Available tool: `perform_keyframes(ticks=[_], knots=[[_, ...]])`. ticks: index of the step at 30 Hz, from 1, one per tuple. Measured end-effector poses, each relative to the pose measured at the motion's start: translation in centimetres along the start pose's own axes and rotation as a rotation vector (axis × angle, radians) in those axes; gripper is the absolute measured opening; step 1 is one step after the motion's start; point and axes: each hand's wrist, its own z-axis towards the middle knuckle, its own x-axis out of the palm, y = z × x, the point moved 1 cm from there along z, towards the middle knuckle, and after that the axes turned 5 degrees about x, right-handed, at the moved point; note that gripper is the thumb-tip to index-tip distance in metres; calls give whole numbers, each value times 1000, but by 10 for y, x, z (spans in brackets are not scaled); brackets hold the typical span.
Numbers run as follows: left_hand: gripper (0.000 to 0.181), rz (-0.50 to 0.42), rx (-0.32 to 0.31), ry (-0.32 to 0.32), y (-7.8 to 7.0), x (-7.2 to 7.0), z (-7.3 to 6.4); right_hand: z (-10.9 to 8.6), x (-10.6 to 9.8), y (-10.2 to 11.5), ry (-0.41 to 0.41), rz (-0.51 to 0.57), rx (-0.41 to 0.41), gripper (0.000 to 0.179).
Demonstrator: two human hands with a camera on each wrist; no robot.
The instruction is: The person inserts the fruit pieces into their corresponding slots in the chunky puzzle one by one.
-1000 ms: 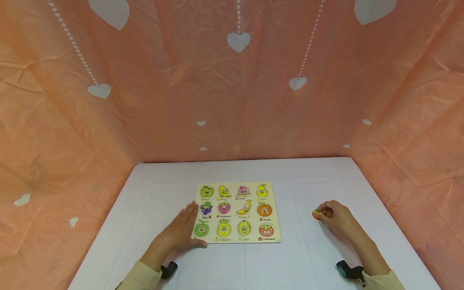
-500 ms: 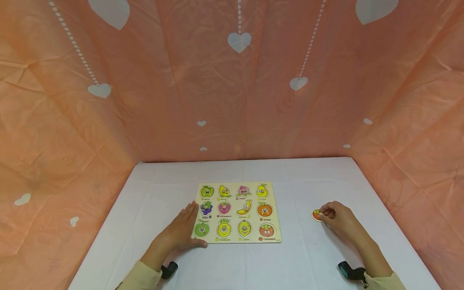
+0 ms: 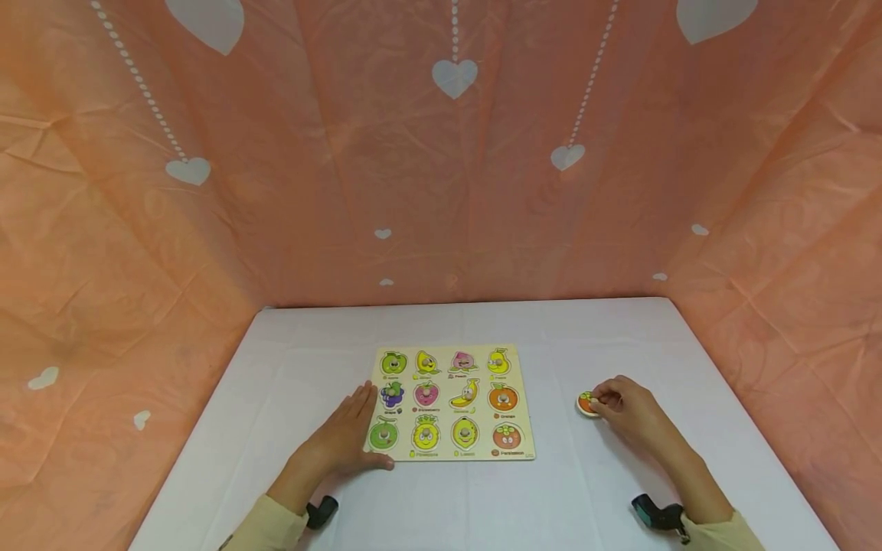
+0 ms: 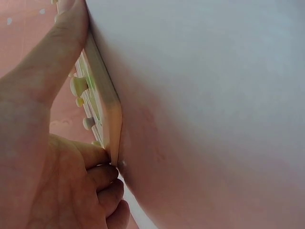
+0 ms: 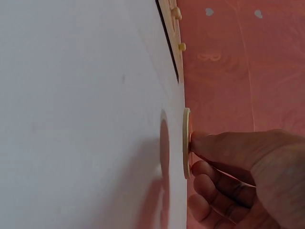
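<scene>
A wooden fruit puzzle board (image 3: 482,456) lies flat on the white table, its fruit pieces carrying small knobs. My left hand (image 3: 344,435) rests at its left side, fingers stretched along that edge and thumb at the front edge. In the left wrist view, fingertips (image 4: 108,183) touch the board's side near a corner (image 4: 113,119). To the right of the board, my right hand (image 3: 630,409) pinches a round orange fruit puzzle piece (image 3: 586,404) with green on top. The right wrist view shows this piece (image 5: 186,143) raised off the table, its shadow apart from it.
White cloth covers the table (image 3: 551,497). An orange-pink curtain (image 3: 441,191) with white hearts encloses the back and sides. A dark wrist camera (image 3: 658,514) sits under the right wrist, and another (image 3: 321,513) under the left.
The right hand has moved a little left toward the board, carrying the orange fruit puzzle piece. The left hand and the board have stayed in place.
</scene>
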Motion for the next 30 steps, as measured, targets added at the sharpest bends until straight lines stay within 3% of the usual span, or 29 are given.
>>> perform_keyframes(ticks=[17, 30], knots=[[135, 0, 10, -6, 0, -1, 1, 5, 20, 31, 10, 54, -70, 13], [135, 0, 10, -8, 2, 1, 1, 5, 41, 51, 96, 70, -135, 11]])
